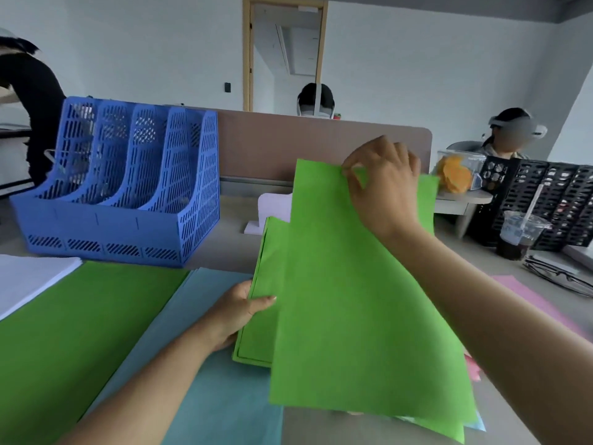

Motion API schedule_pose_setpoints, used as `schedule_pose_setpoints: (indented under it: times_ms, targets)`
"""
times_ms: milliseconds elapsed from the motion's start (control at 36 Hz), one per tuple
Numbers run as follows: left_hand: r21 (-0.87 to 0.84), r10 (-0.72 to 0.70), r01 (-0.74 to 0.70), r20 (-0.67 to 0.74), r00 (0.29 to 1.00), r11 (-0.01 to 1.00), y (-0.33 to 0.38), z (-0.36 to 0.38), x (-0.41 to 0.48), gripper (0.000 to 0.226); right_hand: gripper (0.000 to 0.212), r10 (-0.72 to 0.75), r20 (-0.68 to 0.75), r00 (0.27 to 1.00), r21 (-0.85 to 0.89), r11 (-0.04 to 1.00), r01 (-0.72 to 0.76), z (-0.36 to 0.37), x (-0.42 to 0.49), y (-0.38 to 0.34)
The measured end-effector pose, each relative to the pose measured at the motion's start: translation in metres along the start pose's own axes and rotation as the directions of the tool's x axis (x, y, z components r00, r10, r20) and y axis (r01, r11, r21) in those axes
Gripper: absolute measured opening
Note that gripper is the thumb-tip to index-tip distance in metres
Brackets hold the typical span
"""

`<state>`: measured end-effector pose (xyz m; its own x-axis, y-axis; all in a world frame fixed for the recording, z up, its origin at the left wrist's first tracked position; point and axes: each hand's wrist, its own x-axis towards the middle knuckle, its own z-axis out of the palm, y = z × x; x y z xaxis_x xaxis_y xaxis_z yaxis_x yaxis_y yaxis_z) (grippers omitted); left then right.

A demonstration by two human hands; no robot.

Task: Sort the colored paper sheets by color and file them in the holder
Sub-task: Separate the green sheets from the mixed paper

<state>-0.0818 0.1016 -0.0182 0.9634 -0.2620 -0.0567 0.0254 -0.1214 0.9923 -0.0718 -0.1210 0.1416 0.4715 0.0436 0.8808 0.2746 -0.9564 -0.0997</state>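
My right hand (383, 187) pinches the top edge of a green sheet (353, 300) and holds it lifted and tilted above the desk. My left hand (239, 311) grips the left edge of a stack of green sheets (263, 316) lying partly under that sheet. The blue four-slot file holder (128, 184) stands at the back left, its slots showing no paper. On the desk to the left lie a flat green pile (73, 332), a light blue pile (205, 364) and a white pile (29, 281). A pink sheet (526, 293) peeks out at the right.
A brown desk divider (288, 146) runs along the back. At the right stand a plastic cup with a straw (518, 236), a black mesh organiser (552, 197) and folded glasses (561, 274). Other people sit behind the divider and at left.
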Motion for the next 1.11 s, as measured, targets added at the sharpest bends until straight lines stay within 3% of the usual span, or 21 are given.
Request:
schedule_pose_setpoints:
  times_ms: [56,111,167,250,389,444,472,528,556,611,667,750,917,1028,1111]
  targets:
    - [-0.016,-0.012,0.012,0.005,1.0,1.0,0.001,0.002,0.002,0.015,0.016,0.029,0.15,0.988,-0.063,0.998,-0.02,0.025,-0.008,0.002]
    - [-0.01,-0.044,0.044,-0.02,0.999,0.999,0.006,0.006,0.002,0.024,0.018,0.061,0.274,0.96,-0.117,0.993,-0.03,0.051,-0.023,0.005]
    - [-0.013,-0.057,0.056,-0.06,0.997,0.998,0.005,0.006,0.001,0.033,0.02,0.093,0.343,0.935,-0.136,0.989,-0.048,0.072,-0.039,0.008]
    - [-0.105,-0.072,0.063,-0.082,0.994,0.992,0.004,0.009,-0.001,0.025,0.022,0.123,0.395,0.91,-0.129,0.989,-0.078,0.093,-0.056,0.01]
    - [-0.083,-0.039,0.028,-0.127,0.991,0.996,0.007,0.003,-0.002,0.058,0.025,0.171,0.426,0.889,-0.16,0.981,-0.112,0.111,-0.062,0.008]
    - [-0.051,-0.037,0.032,-0.107,0.994,0.998,0.007,0.001,-0.002,0.085,0.025,0.208,0.452,0.868,-0.183,0.973,-0.138,0.114,-0.061,0.006]
    - [-0.04,-0.035,0.031,-0.082,0.996,0.999,0.01,0.002,-0.004,0.081,0.023,0.236,0.465,0.853,-0.174,0.969,-0.173,0.115,-0.06,0.005]
    - [-0.028,-0.045,0.045,-0.018,0.999,0.999,0.008,0.004,-0.003,0.042,0.02,0.301,0.49,0.818,-0.107,0.952,-0.286,0.113,-0.06,0.006]
    - [-0.005,-0.035,0.035,-0.003,0.999,0.999,0.003,0.004,0.0,0.035,0.019,0.325,0.501,0.802,-0.055,0.937,-0.346,0.111,-0.059,0.007]
    - [0.046,-0.014,0.015,-0.029,0.999,0.999,-0.002,0.005,0.004,0.041,0.017,0.321,0.541,0.777,0.082,0.9,-0.429,0.103,-0.059,0.012]
    - [0.097,0.005,0.0,-0.05,0.999,0.995,-0.003,0.006,0.004,0.042,0.024,0.225,0.613,0.757,0.241,0.86,-0.45,0.086,-0.062,0.016]
    - [0.139,0.009,0.002,-0.075,0.997,0.99,0.0,0.005,0.002,0.039,0.029,0.062,0.679,0.731,0.348,0.85,-0.395,0.047,-0.078,0.026]
    - [0.192,0.028,-0.008,-0.097,0.995,0.981,0.001,0.009,0.001,0.038,0.012,-0.118,0.755,0.645,0.269,0.953,-0.14,-0.041,-0.138,0.06]
    - [0.169,-0.022,0.04,-0.109,0.994,0.985,0.007,0.013,0.0,0.035,0.031,-0.226,0.749,0.623,0.258,0.965,0.04,-0.083,-0.177,0.081]
    - [0.129,-0.062,0.076,-0.105,0.993,0.989,0.01,0.018,-0.001,0.035,0.044,-0.283,0.764,0.58,0.281,0.955,0.095,-0.106,-0.196,0.086]
